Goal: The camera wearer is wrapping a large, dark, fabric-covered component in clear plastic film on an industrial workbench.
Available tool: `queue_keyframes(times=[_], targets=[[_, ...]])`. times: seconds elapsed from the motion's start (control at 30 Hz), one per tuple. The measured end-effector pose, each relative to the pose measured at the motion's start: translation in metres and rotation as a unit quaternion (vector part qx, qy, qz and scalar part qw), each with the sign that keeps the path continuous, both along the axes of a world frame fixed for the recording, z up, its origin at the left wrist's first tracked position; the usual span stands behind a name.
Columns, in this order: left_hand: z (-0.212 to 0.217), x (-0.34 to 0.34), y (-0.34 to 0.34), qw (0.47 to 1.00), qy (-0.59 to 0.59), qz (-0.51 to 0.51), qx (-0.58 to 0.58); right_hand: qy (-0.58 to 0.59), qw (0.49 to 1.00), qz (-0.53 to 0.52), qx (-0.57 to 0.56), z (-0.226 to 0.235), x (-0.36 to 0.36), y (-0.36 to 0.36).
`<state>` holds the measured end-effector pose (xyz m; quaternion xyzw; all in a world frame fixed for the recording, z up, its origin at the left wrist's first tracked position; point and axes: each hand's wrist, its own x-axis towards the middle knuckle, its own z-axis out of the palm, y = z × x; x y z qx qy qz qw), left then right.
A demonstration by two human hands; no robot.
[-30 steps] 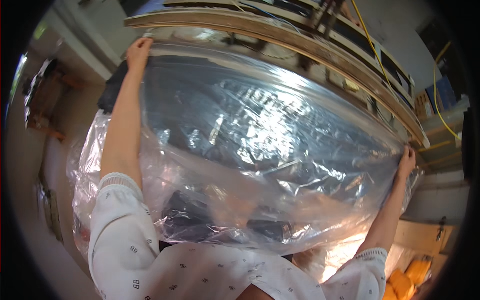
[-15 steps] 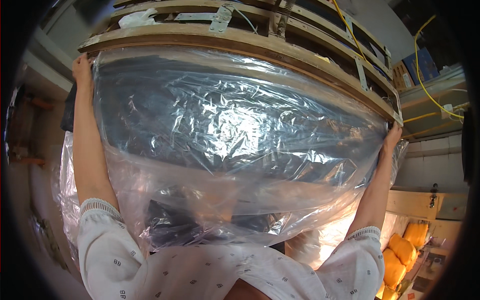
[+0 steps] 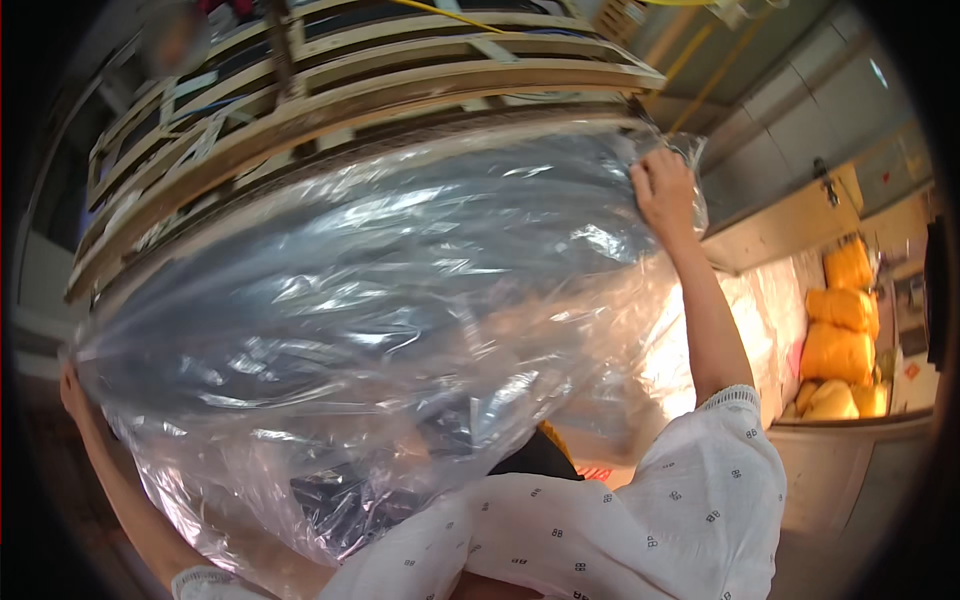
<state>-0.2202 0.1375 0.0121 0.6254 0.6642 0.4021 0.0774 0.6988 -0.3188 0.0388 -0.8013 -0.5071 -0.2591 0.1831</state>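
Observation:
A wide clear plastic sheet (image 3: 420, 290), wrinkled and shiny, stretches across the space before me over a dark surface. At the far left my left hand (image 3: 75, 390) is closed on the sheet's edge, and folds run out from that grip. My right hand (image 3: 668, 200) lies at the sheet's upper right corner with fingers bent around the plastic. Just beyond the sheet stands a slatted wooden frame (image 3: 400, 95). Loose plastic hangs down toward my body. What lies under the sheet shows only as a dark, blurred shape.
Orange bundles (image 3: 840, 350) are stacked at the right. A wooden ledge (image 3: 790, 220) runs along the tiled wall. Beyond the frame at the upper left, another person (image 3: 170, 45) shows in part, blurred. A yellow cord (image 3: 445, 12) crosses the top.
My view has turned to the right. The left hand now sits lower and farther left, the right hand away from the frame's corner. The sheet slants and hangs lower at the left.

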Motion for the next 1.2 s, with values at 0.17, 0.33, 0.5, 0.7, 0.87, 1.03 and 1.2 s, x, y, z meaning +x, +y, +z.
queue_keyframes(times=[0.17, 0.33, 0.5, 0.7, 0.87, 1.03, 1.2], targets=[[0.014, 0.045, -0.013, 0.865, 0.437, 0.206, -0.136, 0.009, 0.999, 0.034, 0.007, -0.013, -0.016, -0.044], [0.049, 0.380, -0.141, 0.910, 0.162, -0.367, -0.102, 0.062, 0.993, -0.003, -0.097, -0.024, -0.016, -0.049], [0.049, 0.539, -0.261, 0.860, 0.165, -0.479, 0.063, 0.104, 0.994, 0.017, -0.033, -0.024, -0.001, -0.038], [0.020, 0.517, -0.266, 0.880, -0.115, -0.458, -0.051, 0.136, 0.983, -0.101, -0.065, -0.032, 0.060, -0.023], [0.012, 0.334, -0.251, 0.933, -0.018, -0.353, -0.066, 0.071, 0.978, 0.137, -0.141, -0.029, -0.053, -0.020], [0.044, 0.178, -0.285, 0.954, 0.089, -0.286, -0.027, 0.103, 0.947, 0.239, -0.190, -0.007, -0.115, -0.019], [0.048, 0.186, -0.323, 0.958, 0.080, -0.276, 0.019, 0.056, 0.952, 0.235, -0.188, -0.012, -0.110, 0.021]])
